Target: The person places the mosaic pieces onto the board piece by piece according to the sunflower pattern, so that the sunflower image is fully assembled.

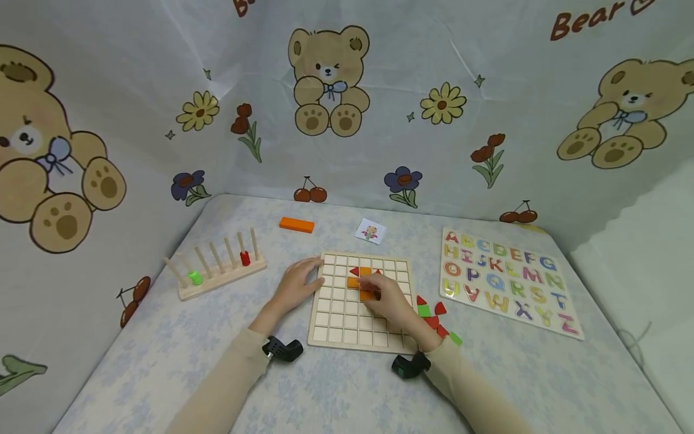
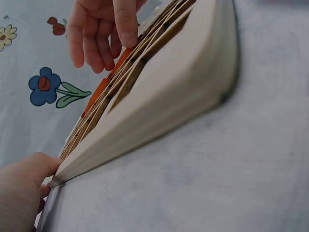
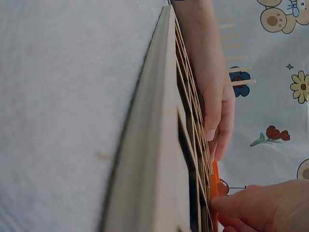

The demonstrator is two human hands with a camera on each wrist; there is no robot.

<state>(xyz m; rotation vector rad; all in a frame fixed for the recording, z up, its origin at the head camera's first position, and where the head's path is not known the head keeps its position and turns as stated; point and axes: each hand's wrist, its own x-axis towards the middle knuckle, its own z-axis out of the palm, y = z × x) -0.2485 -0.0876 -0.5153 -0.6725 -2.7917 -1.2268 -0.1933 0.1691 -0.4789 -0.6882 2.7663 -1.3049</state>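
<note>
A square wooden grid board (image 1: pixel 336 321) lies on the table. My left hand (image 1: pixel 294 287) rests at its upper left edge, thumb against the rim; the left wrist view shows the thumb (image 2: pixel 41 165) on the board's edge. My right hand (image 1: pixel 391 301) reaches over the middle, its fingertips touching orange square tiles (image 1: pixel 353 283) set in the grid. Part of that group is hidden under the hand. A red triangle tile (image 1: pixel 355 271) sits just above it, with another partly covered to the right. In the right wrist view, a right fingertip meets an orange tile (image 3: pixel 215 181).
Loose red and green tiles (image 1: pixel 431 322) lie right of the board. A picture card (image 1: pixel 371 231) and an orange bar (image 1: pixel 296 225) lie behind it. A wooden peg stand (image 1: pixel 222 275) with green and red beads stands left, an alphabet board (image 1: pixel 509 280) right.
</note>
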